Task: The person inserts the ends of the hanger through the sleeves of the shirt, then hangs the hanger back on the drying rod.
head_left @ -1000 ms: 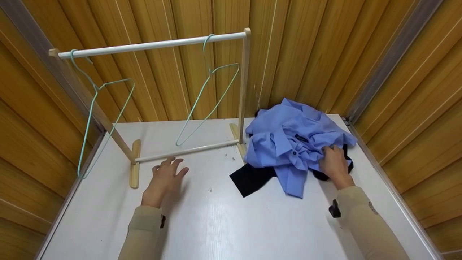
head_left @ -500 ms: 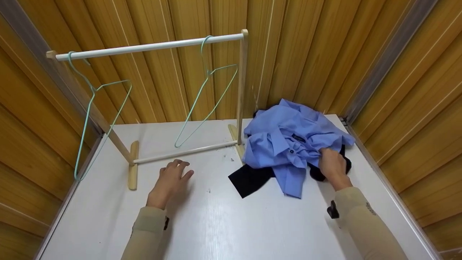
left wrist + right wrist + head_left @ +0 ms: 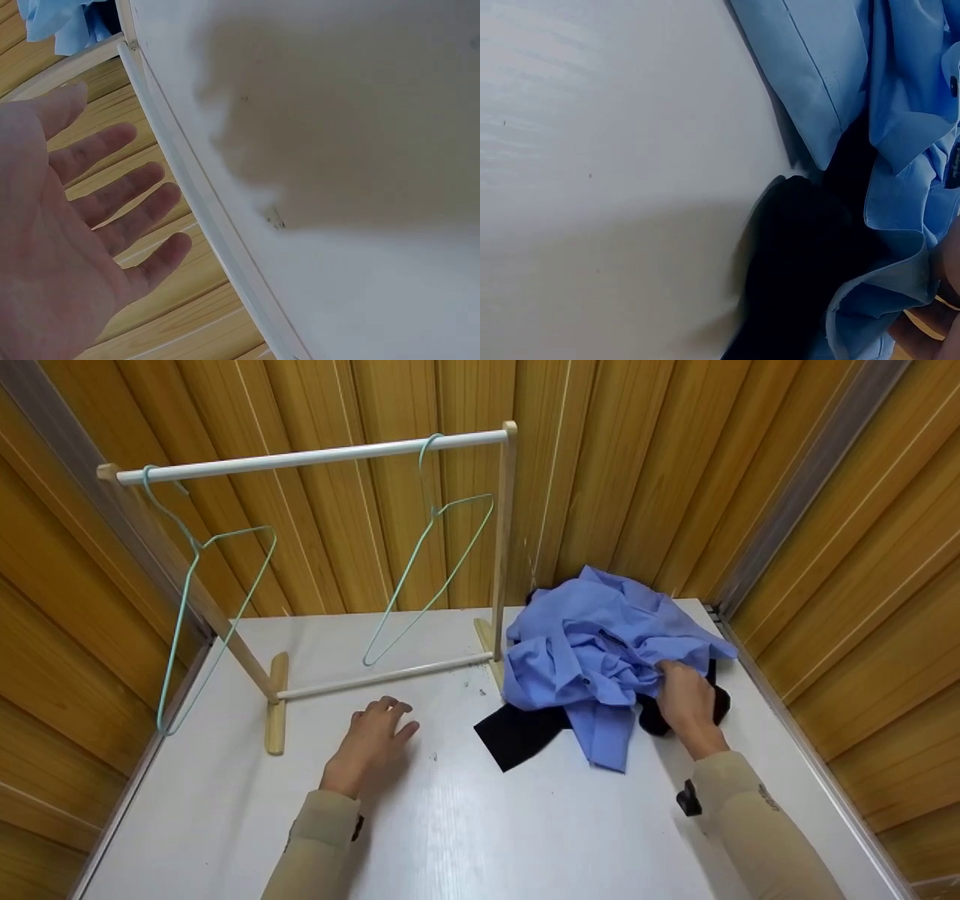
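- Table [image 3: 480,825], white: bears the clothes rack and, to the rack's right, a heap of clothing set near the panelled wall [image 3: 630,457].
- Clothes rack [image 3: 504,540]: pale wooden posts and feet, white upper and lower rods; the upper rod carries two hangers.
- Left hanger [image 3: 197,546], mint green wire: hooked over the rod near its left end.
- Right hanger [image 3: 435,512], same pattern: hooked near the right end.
- Blue shirt [image 3: 544,660]: crumpled, top of the heap, one sleeve hanging toward the front; dark label and button showing.
- Black garment [image 3: 521,735]: beneath the shirt, emerging at the front and at the right.
- Right hand [image 3: 686,701]: fingers curled on the shirt's right side, gripping its cloth.
- Left hand [image 3: 369,742]: fingers spread, before the lower rod, holding nothing; well apart from the other hand.
- Sleeves [image 3: 750,810], tan: one on each arm.
- Left wrist view only: the open palm; a corner of the shirt appears at the upper left.
- Right wrist view only: a shirt edge folded open beside the fingers, close up; hand partly cut off by the frame.
- Head view only: both hangers.
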Action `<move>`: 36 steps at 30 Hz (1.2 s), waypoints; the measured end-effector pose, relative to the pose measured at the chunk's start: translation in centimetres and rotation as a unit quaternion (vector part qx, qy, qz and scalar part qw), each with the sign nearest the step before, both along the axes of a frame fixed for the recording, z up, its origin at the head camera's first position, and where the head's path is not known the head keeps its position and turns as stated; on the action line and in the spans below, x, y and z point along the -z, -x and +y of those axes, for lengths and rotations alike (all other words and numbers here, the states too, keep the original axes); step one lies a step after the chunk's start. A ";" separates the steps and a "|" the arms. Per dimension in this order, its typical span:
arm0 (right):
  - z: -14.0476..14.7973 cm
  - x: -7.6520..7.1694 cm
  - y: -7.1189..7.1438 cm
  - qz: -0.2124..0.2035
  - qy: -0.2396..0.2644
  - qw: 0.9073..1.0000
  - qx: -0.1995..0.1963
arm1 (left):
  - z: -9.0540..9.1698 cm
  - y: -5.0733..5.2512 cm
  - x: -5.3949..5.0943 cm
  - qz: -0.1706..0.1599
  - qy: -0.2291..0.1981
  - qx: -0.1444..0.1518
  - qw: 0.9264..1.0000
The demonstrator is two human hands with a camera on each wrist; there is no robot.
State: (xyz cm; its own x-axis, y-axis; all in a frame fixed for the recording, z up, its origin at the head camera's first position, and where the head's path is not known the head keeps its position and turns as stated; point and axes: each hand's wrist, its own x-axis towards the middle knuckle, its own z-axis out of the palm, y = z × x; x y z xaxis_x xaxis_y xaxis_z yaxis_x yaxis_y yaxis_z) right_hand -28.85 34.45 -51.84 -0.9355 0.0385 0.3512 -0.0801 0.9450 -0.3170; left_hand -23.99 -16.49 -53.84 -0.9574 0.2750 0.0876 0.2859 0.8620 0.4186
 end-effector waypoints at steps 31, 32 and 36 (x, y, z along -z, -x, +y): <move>-2.0 1.2 -0.4 0.119 -0.001 0.988 -0.098 | 5.9 1.7 -0.7 0.039 -0.043 0.081 0.995; -2.0 1.3 -0.4 0.118 0.000 0.988 -0.097 | 6.2 1.8 -0.8 0.038 -0.044 0.085 0.995; -2.0 1.3 -0.4 0.112 -0.001 0.989 -0.098 | 7.2 2.2 -0.8 0.037 -0.058 0.103 0.992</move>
State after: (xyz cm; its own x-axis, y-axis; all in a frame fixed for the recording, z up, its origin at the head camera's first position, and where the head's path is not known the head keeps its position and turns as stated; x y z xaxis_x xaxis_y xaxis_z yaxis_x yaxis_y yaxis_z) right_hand -28.46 32.41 -53.15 -0.8235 -0.1362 0.5507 -0.3296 0.9050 -0.2690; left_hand -26.18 -9.31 -53.02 -0.8718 0.4479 0.1983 0.4846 0.7298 0.4822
